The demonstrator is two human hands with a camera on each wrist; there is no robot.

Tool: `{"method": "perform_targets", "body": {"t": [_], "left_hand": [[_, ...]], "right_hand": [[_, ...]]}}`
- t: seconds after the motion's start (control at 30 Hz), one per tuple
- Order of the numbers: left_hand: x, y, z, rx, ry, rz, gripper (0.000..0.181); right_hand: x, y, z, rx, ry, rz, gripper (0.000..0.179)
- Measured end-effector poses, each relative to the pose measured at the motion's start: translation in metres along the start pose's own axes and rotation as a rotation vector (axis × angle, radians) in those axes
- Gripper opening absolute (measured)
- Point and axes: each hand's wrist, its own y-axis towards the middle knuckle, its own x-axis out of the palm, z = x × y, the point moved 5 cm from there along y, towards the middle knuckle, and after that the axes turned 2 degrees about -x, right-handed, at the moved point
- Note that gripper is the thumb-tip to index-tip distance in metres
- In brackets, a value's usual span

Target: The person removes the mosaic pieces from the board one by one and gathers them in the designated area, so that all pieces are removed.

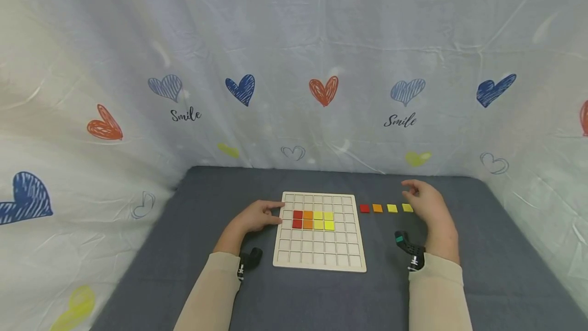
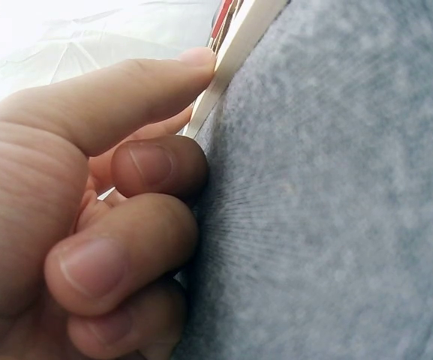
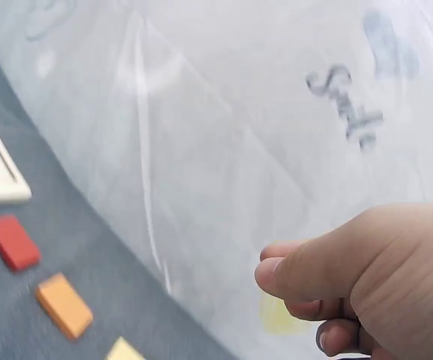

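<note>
A square wooden grid board (image 1: 317,260) lies on the grey cloth. Two rows of coloured square tiles fill cells in its upper left half: red (image 1: 297,215), orange (image 1: 308,223) and yellow (image 1: 328,215). At the board's left edge, my left hand (image 1: 257,215) touches the rim with straight thumb and index finger; its other fingers bend inward. My right hand (image 1: 427,201) hovers at the right, thumb and index finger bent with nothing seen between them. Below its fingertips is the end yellow tile (image 1: 407,208) of a loose row.
The loose row right of the board also has a red tile (image 3: 13,242), an orange tile (image 3: 64,306) and another yellow tile (image 1: 392,208). A white curtain (image 1: 285,126) printed with hearts hangs behind and beside the grey table (image 1: 220,188). Both wrists wear dark cameras.
</note>
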Motion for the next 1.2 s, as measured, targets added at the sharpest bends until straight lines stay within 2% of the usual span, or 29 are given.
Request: {"method": "perform_targets", "body": {"t": [0.27,0.47,0.7,1.2], "left_hand": [[0.0,-0.001,0.0,-0.002,0.001,0.001,0.056],[0.0,0.0,0.001,-0.001,-0.009,-0.003,0.057],[0.0,-0.001,0.002,-0.004,-0.001,0.001,0.057],[0.0,-0.001,0.002,-0.012,0.004,0.008,0.057]], "right_hand": [[-0.003,-0.003,-0.05,-0.177,0.004,0.034,0.037],[0.002,-0.007,-0.079,-0.279,0.029,0.027,0.036],[0.019,-0.009,-0.104,-0.349,0.054,0.003,0.037],[0.066,-0.015,-0.151,-0.501,-0.008,-0.074,0.035]]}}
